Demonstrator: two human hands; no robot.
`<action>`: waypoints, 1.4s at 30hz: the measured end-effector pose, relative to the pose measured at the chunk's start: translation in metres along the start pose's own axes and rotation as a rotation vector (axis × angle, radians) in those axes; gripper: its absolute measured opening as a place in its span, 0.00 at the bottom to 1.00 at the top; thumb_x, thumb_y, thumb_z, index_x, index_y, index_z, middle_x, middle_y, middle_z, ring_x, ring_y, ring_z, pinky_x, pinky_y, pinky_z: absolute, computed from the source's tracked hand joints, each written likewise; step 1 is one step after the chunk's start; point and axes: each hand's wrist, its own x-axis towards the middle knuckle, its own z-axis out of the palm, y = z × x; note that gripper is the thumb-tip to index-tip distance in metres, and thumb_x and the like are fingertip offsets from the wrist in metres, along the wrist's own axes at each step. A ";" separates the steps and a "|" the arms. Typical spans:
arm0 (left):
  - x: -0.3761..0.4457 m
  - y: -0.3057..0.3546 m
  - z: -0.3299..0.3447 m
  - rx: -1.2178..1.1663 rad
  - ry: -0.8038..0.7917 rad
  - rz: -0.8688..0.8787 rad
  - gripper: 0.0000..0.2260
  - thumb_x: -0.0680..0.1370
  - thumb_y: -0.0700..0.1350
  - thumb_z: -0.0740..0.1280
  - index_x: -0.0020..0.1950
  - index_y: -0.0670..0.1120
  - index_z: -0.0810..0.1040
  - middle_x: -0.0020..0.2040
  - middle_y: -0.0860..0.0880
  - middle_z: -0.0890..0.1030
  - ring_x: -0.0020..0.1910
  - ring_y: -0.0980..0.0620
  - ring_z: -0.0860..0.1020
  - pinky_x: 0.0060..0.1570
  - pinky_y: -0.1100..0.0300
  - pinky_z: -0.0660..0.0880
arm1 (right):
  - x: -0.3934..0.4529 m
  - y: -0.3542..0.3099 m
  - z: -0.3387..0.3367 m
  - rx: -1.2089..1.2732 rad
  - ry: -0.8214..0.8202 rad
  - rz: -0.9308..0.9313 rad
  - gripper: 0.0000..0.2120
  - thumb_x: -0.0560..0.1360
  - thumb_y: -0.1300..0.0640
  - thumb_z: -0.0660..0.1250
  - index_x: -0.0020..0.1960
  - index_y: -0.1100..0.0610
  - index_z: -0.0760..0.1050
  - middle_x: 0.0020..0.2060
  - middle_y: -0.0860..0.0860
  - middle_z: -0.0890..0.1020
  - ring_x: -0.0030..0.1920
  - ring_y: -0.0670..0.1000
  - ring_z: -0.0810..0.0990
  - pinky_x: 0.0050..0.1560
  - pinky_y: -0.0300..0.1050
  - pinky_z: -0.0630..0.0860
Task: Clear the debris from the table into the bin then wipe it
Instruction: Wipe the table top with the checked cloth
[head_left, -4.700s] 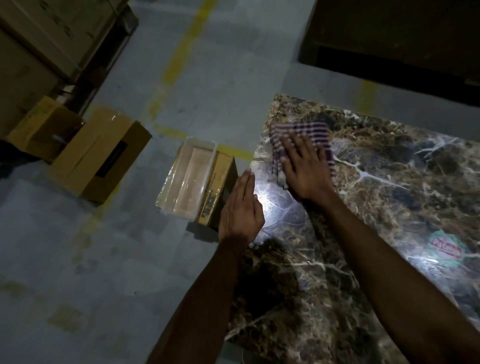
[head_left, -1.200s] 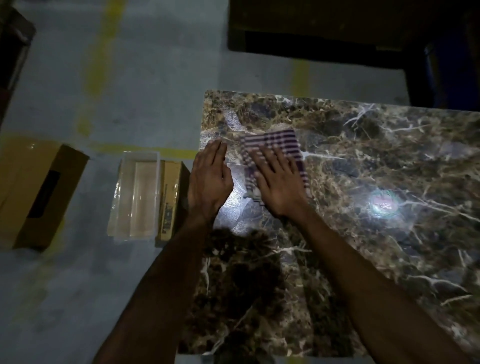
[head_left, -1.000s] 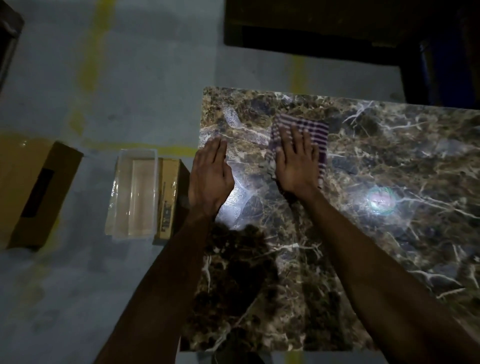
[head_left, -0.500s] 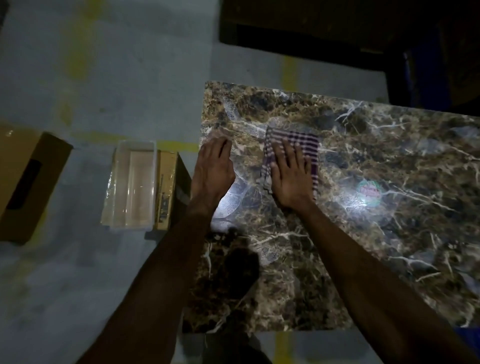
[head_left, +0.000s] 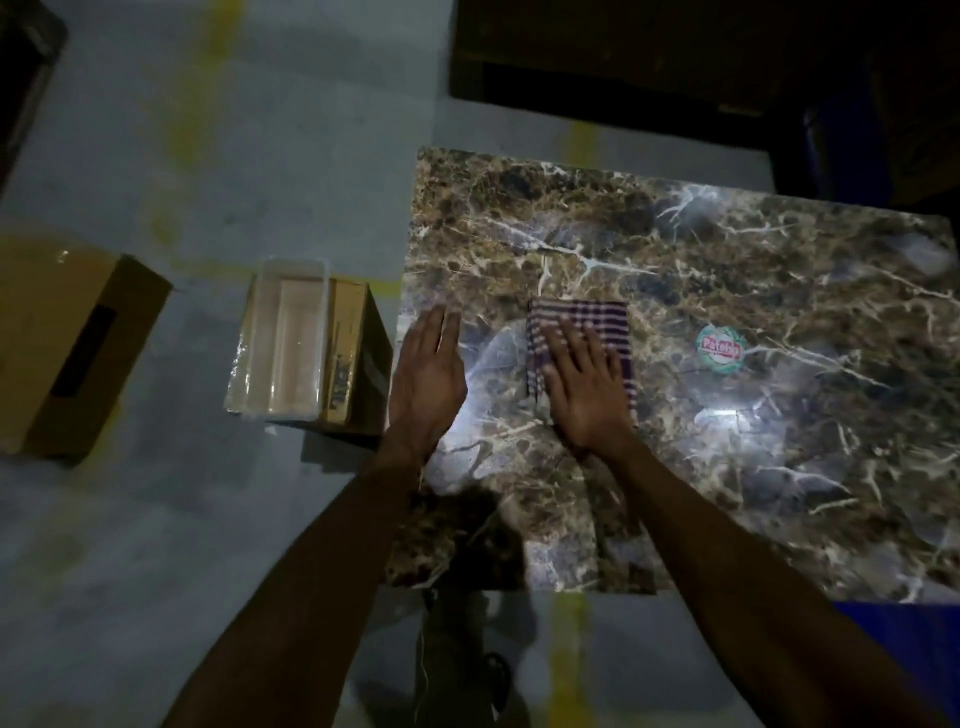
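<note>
Cardboard box (head_left: 72, 348) lay on floor, far left. Clear bin (head_left: 283, 340) sat on smaller box just beside table (head_left: 779, 467) edge. Left hand (head_left: 428, 376) rested flat at table's left edge, fingers straight, together, gripping nothing. Right hand (head_left: 584, 392) pressed flat on striped cloth (head_left: 605, 325), fingers extended, slightly spread. Round sticker (head_left: 720, 349) lay right of cloth.
</note>
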 end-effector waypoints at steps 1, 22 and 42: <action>-0.016 0.004 0.002 0.004 0.000 -0.010 0.24 0.84 0.40 0.59 0.81 0.41 0.64 0.82 0.41 0.63 0.81 0.42 0.60 0.80 0.47 0.58 | 0.007 -0.006 0.000 0.025 0.015 0.051 0.27 0.87 0.42 0.42 0.85 0.45 0.45 0.84 0.48 0.48 0.84 0.54 0.45 0.82 0.61 0.46; -0.125 0.032 0.014 -0.103 0.106 -0.069 0.23 0.83 0.40 0.57 0.79 0.41 0.69 0.79 0.43 0.69 0.80 0.45 0.63 0.79 0.44 0.60 | -0.064 -0.061 0.033 0.037 0.042 -0.132 0.27 0.87 0.44 0.44 0.85 0.47 0.50 0.84 0.50 0.52 0.84 0.57 0.46 0.81 0.61 0.46; -0.125 0.030 0.016 -0.189 0.190 -0.095 0.22 0.81 0.38 0.62 0.75 0.37 0.71 0.75 0.39 0.73 0.76 0.41 0.68 0.77 0.43 0.63 | -0.148 -0.066 0.058 0.004 0.031 -0.248 0.27 0.87 0.45 0.46 0.85 0.47 0.48 0.84 0.50 0.49 0.84 0.55 0.45 0.82 0.59 0.46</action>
